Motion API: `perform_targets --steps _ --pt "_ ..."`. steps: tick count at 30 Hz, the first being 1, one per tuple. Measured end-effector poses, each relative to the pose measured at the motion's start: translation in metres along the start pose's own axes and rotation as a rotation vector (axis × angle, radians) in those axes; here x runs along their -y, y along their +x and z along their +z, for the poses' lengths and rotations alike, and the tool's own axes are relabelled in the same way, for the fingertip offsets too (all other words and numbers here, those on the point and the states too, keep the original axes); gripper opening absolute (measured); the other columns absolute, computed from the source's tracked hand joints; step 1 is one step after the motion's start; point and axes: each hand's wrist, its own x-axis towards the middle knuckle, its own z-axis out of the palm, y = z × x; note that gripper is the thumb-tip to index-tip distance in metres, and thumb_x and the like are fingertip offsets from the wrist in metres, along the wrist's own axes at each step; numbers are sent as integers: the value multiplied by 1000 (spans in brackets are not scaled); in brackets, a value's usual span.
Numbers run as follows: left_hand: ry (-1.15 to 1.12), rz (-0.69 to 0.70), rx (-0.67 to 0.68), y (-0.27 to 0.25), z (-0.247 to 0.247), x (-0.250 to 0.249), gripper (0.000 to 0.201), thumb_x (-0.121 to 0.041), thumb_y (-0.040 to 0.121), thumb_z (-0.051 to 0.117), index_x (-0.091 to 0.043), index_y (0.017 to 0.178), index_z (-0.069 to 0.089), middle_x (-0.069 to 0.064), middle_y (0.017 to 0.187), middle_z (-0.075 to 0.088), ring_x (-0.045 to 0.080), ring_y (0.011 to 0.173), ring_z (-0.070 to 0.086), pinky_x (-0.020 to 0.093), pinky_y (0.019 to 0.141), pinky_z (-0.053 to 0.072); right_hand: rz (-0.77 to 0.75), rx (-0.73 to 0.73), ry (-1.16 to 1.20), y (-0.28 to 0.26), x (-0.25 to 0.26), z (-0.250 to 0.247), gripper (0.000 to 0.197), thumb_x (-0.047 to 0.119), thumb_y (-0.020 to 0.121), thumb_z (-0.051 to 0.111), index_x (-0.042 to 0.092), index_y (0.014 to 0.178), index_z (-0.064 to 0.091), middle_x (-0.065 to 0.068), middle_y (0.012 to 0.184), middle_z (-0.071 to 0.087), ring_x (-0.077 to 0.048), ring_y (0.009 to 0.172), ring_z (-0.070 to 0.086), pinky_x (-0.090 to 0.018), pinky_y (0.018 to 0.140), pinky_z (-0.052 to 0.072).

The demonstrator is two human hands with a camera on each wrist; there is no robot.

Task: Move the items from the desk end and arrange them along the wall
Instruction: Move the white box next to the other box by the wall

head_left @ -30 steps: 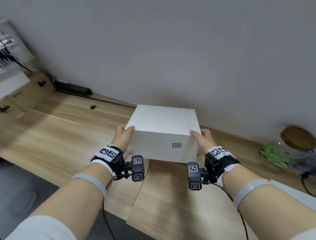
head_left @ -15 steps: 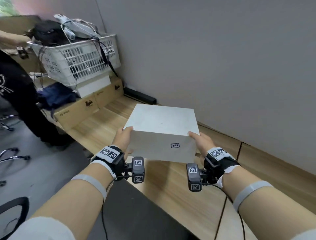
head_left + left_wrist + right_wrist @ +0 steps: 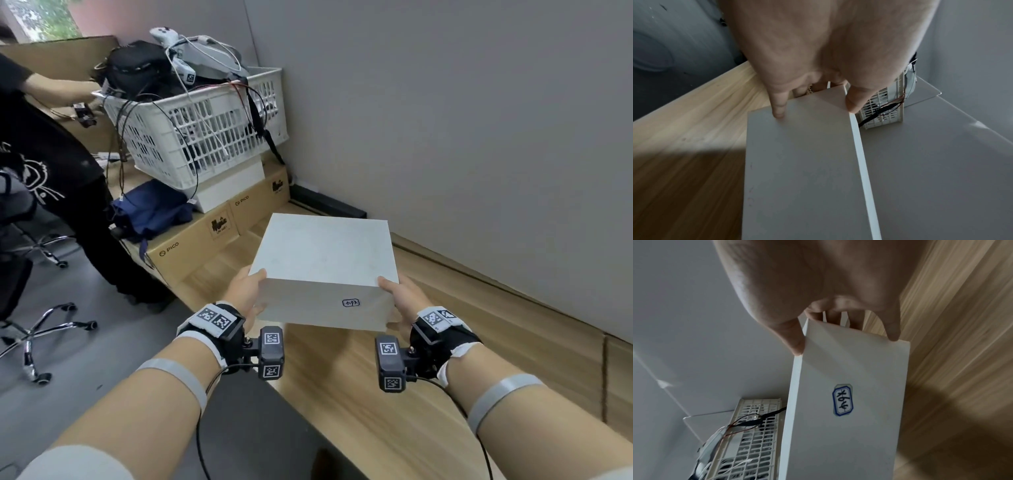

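A white square box (image 3: pixel 325 253) with a small blue-framed label on its near side hangs above the wooden desk (image 3: pixel 445 359), held between both hands. My left hand (image 3: pixel 248 291) grips its left side, thumb on the top edge and fingers underneath. My right hand (image 3: pixel 399 296) grips the right side the same way. The left wrist view shows the box's (image 3: pixel 803 170) side with my thumb and fingers around its corner. In the right wrist view the labelled face (image 3: pixel 849 402) shows, pinched at its near corner. The box's underside is hidden.
At the desk's far end a white lattice basket (image 3: pixel 212 126) full of cables and gear sits on a white box and brown cartons (image 3: pixel 205 233). A black power strip (image 3: pixel 329 202) lies along the grey wall. A person in black (image 3: pixel 44 164) stands left, beside office chairs.
My view has swung left along the desk, from the jar at the right to the basket and cartons. The box stays held between both hands.
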Motion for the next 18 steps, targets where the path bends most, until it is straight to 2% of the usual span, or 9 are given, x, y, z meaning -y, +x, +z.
perform_targets --steps 3,7,10,12,15,18 --pt "23 -18 -18 55 -9 -11 41 -23 103 48 -22 144 47 0 138 56 25 130 48 51 113 36 37 4 90 49 6 31 40 28 91 60 40 129 53 4 126 58 -28 117 53 -59 95 47" --pt "48 -53 -46 119 -26 -28 38 -23 102 49 -24 140 52 0 137 58 24 127 51 45 108 42 62 24 153 101 16 71 45 22 94 58 37 135 49 4 131 55 -25 122 49 -58 101 45" --pt "58 -76 -44 162 -35 -38 38 -22 102 48 -25 140 52 0 135 59 23 127 52 44 109 42 91 5 161 130 24 93 47 22 94 60 35 137 47 6 131 56 -23 120 51 -56 102 45" --pt "71 -90 -30 187 -39 -45 39 -25 100 50 -29 139 52 -1 136 59 23 127 51 46 109 42 101 -22 172 148 28 105 48 22 94 60 33 138 46 7 130 56 -19 114 53 -56 102 46" --pt "115 -135 10 226 -43 -54 41 -37 92 53 -41 133 52 -3 134 58 28 124 52 56 104 43 115 -55 177 174 32 120 50 21 95 59 31 141 43 6 129 56 -10 100 55 -56 103 45" --pt "98 -155 53 268 -44 -56 44 -38 91 55 -42 134 51 -4 135 56 29 126 49 60 105 40 123 -95 190 198 33 134 51 20 96 58 31 142 42 6 130 56 -16 107 56 -57 105 43"
